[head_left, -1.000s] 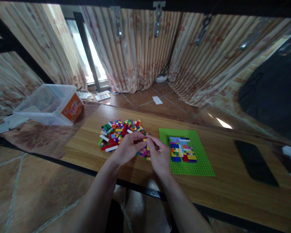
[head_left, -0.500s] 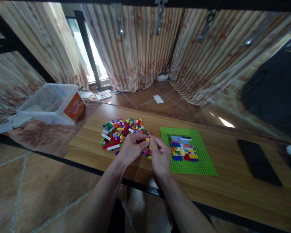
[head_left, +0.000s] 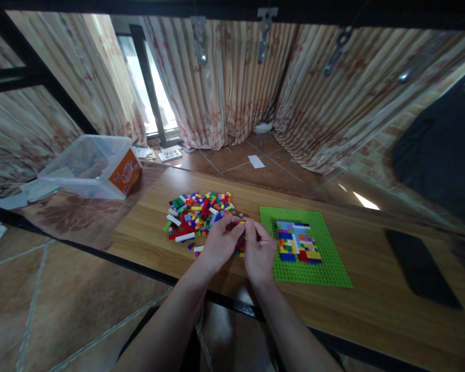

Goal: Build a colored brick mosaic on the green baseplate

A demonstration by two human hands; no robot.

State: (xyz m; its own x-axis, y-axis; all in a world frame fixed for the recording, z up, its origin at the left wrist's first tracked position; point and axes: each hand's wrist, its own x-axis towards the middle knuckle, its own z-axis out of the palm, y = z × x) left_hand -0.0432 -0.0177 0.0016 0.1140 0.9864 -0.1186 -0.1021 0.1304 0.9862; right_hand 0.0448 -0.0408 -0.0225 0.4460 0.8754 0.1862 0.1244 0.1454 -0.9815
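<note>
My left hand [head_left: 223,242] and my right hand [head_left: 259,254] meet over the right side of the loose brick pile. Both are closed, fingertips pinched together around a small yellow toy brick [head_left: 242,223], partly hidden by the fingers. Just right of my right hand lies a green baseplate [head_left: 333,268]. On it sits a block of many-coloured bricks [head_left: 299,242] pressed together. Beyond and left of my left hand spreads the pile of loose bricks [head_left: 196,217] in many colours.
A wooden tabletop [head_left: 139,232] carries the bricks. At its right lies a dark flat slab [head_left: 422,268]. A clear plastic bin [head_left: 89,170] with an orange label stands at the left. Striped curtains [head_left: 232,88] hang behind, and a black bar [head_left: 232,13] crosses the top.
The view has shifted slightly. My hands have edged a little to the right, still pinching the yellow brick, and a white brick beside my left hand has come into sight.
</note>
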